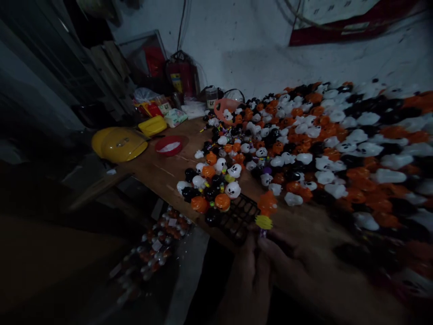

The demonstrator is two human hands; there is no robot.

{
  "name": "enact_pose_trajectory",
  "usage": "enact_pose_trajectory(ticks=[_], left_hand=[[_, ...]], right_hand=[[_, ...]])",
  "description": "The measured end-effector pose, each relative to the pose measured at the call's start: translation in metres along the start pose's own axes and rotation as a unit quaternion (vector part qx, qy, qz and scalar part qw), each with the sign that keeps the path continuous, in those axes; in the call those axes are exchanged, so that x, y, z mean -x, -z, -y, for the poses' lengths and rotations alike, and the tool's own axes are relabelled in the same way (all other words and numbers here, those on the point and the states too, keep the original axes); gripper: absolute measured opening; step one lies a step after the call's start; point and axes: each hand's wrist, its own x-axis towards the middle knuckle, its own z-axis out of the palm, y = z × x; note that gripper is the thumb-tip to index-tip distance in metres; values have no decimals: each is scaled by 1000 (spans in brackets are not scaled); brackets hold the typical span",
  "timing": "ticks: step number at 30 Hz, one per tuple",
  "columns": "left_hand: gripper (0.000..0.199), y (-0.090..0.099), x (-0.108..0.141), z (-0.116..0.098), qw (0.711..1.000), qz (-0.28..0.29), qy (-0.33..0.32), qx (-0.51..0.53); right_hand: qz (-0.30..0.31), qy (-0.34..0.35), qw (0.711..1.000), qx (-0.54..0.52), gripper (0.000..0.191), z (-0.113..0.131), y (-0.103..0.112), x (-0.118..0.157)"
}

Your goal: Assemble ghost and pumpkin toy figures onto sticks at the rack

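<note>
Close to the table's front edge, my left hand (246,266) and my right hand (287,264) meet, fingers pinched together. Between them stands a small toy with an orange figure head (267,203), a yellow ridged collar and a purplish stem below. Its lower end is hidden by my fingers, and the light is dim. Just left of the toy lies a black grid tray (248,210). Finished-looking white, black and orange heads with yellow-green collars, such as a ghost head (232,189) and a pumpkin head (222,201), sit crowded at the tray's far left part.
A large heap of loose heads (324,149) covers the table's right side, with an orange basket (225,108) behind. Left are a red bowl (169,146), a yellow cap (120,144) and a yellow container (153,126). Bagged heads (155,246) lie below the edge.
</note>
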Motion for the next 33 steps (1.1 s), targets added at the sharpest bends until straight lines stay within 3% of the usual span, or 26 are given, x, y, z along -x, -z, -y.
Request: enact_pose_trajectory(ticks=[3, 6, 8, 10, 13, 16, 18, 21, 26, 33], left_hand=[[44, 5, -7, 0, 994, 23, -79, -78], [32, 27, -7, -1, 967, 33, -155, -199], [22, 48, -8, -9, 942, -4, -207, -263], [19, 68, -13, -23, 910, -82, -279, -296], [24, 86, -39, -45, 838, -193, -376, -345], [35, 88, -75, -53, 793, -166, -411, -419], [36, 85, -93, -49, 789, -127, -406, -443], [28, 83, -104, -39, 799, -127, -404, -427], [22, 89, -102, -34, 809, -107, -414, -404], [30, 87, -99, -37, 833, -107, -373, -395]], right_hand=[[-19, -41, 997, -64, 35, -6, -9, -7], [-69, -27, 997, -14, 34, -16, -1, -13], [-88, -9, 996, 32, 33, -23, 8, -17], [-92, 2, 994, 66, 33, -28, 15, -22], [-118, -5, 979, 166, 36, -33, 19, -31], [-113, -3, 974, 197, 38, -35, 21, -40], [-87, 4, 986, 141, 38, -36, 25, -46], [-86, -25, 994, 59, 37, -40, 33, -53], [-72, -73, 993, -62, 37, -48, 37, -60], [-21, -114, 978, -174, 40, -42, 29, -64]])
